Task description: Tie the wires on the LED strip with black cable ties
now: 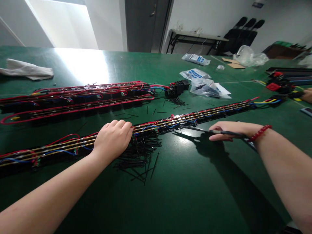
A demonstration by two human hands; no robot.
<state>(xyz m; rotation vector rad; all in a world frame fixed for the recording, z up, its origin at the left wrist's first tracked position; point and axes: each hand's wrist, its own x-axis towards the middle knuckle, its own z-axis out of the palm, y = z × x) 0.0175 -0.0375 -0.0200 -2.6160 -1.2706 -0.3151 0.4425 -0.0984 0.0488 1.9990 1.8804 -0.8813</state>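
A long black strip [180,121] with brass rods and red and blue wires lies diagonally across the green table. My left hand [113,138] is closed around the strip near its middle, fingertips hidden behind it. Beside that hand, a pile of thin black sticks [143,149] lies against the strip's near edge. To the right, my right hand [223,130] grips a long thin dark tool [226,132], whose tip points left to the strip's near edge. Whether the tip touches the strip I cannot tell.
Two similar wired strips [97,89] lie behind, ending at a black connector [177,88]. Plastic bags [207,86] lie behind right, a white cloth [26,69] back left. Another person's hand [307,95] is at the right edge, near black and red parts [273,86].
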